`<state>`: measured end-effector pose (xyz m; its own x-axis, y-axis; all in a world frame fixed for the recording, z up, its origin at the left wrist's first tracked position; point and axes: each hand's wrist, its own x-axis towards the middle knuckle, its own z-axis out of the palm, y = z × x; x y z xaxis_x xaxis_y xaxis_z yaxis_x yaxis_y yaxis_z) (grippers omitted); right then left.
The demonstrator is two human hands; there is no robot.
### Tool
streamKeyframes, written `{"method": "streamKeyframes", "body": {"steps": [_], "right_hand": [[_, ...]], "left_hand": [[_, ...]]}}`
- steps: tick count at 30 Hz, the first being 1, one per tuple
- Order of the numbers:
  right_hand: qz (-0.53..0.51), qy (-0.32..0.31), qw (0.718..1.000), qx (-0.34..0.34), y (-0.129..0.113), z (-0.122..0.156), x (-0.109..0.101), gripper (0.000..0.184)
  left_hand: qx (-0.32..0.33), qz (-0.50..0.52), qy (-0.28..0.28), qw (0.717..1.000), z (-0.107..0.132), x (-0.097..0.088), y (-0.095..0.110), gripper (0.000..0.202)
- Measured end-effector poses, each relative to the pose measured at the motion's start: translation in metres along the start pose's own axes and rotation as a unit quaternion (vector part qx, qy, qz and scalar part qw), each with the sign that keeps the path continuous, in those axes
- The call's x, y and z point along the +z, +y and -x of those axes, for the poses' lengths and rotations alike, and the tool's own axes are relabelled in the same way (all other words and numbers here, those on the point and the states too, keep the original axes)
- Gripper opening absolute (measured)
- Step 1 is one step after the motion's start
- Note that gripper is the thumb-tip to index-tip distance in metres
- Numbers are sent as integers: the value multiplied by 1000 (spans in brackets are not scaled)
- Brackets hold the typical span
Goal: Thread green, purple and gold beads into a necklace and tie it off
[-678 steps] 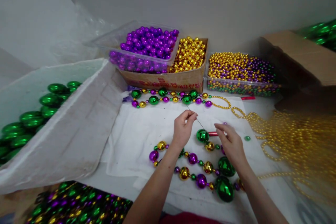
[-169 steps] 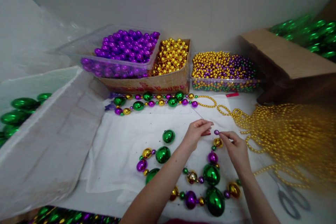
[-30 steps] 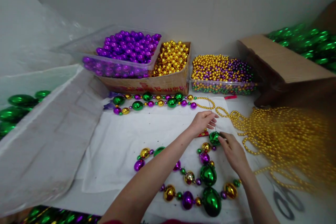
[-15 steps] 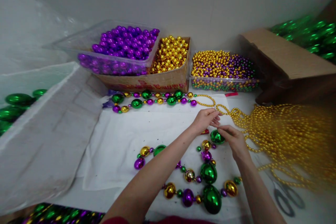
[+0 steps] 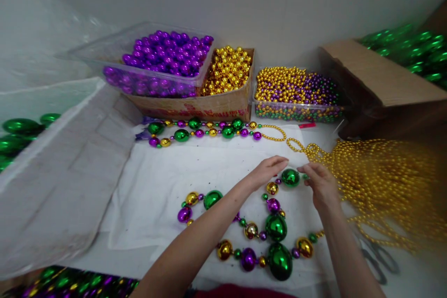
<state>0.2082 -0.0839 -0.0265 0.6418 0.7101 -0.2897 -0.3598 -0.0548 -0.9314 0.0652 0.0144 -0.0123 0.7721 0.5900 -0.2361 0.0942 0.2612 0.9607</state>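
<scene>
My left hand (image 5: 274, 167) is above the white cloth, its fingers stretched out and close together; I see nothing in them. My right hand (image 5: 320, 180) is curled at the end of a bead necklace, its fingertips at a small green bead (image 5: 306, 177) beside a big green bead (image 5: 290, 177). The necklace runs down through gold, purple and green beads, including a large green bead (image 5: 276, 227). Another large green bead (image 5: 280, 261) lies in the lower row. My left forearm covers part of the strand.
A finished-looking bead strand (image 5: 181, 135) lies along the back. Behind stand a clear bin of purple beads (image 5: 167, 53), a carton of gold beads (image 5: 228, 70) and a tub of small mixed beads (image 5: 296, 88). Gold bead chains (image 5: 380, 181) are heaped right, near scissors (image 5: 379, 260).
My hands have moved apart: the left slightly down and left with fingers straighter, the right to the right. The top green bead now shows fully between them, and the small green bead has come into view.
</scene>
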Motion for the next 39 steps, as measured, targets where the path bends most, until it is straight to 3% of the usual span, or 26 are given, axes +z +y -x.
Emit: {"method": "streamKeyframes", "body": {"steps": [5,11,23,39], "right_hand": [[-63,-17,998,1,3,1,9,49],[-102,-39,994,9,1,0,8,47],[-145,-52,987,47,-3,3,3,49],[-165,-21,981,97,16,-7,3,45]], "left_hand": [[6,-5,20,1000,4,-4,-13,36],[9,-101,46,994,10,-6,-14,30],[75,-161,66,982,-2,21,-11,25],[73,-231,107,964,-12,20,-7,23]]}}
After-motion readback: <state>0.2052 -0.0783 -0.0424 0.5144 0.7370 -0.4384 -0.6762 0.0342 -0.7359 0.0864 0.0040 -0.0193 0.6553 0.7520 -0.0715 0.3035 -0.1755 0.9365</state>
